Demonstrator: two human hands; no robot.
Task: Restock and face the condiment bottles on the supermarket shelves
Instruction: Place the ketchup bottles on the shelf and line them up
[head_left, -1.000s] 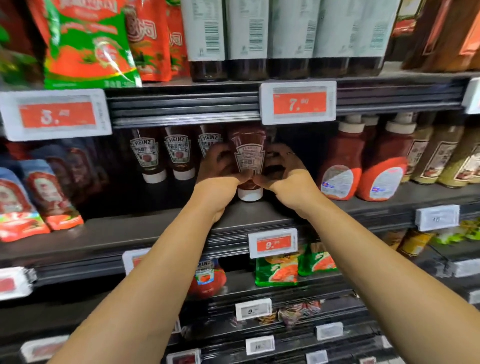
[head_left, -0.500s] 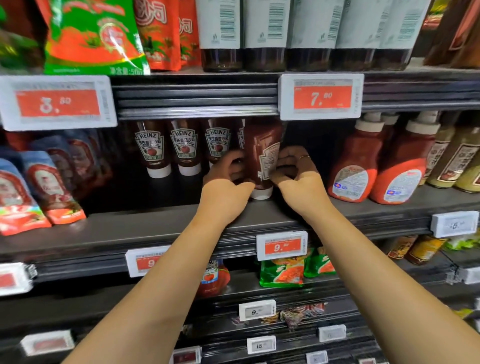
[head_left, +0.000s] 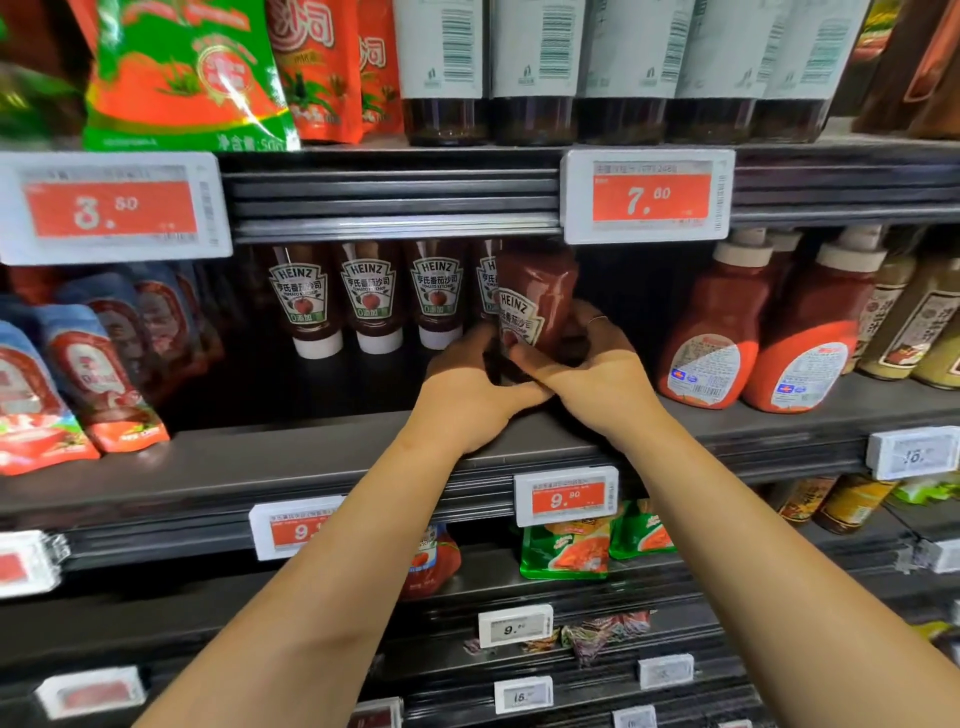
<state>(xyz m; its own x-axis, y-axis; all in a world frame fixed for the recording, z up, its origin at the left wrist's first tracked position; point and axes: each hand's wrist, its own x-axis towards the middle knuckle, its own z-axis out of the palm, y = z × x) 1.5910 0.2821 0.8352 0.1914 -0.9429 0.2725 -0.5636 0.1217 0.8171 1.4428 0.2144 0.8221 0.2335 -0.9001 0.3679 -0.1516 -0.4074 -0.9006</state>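
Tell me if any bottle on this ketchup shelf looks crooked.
Yes. The Heinz bottle held in both hands, left hand and right hand, is turned: its label angles left, while the three row bottles beside it face front.

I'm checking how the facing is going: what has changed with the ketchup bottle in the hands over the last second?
The held ketchup bottle has been twisted: its label faced straight out a second ago, now it is angled to the left and the bottle tilts. Both the left hand and the right hand still grip its lower end. The three ketchup bottles to the left stayed put, labels forward.
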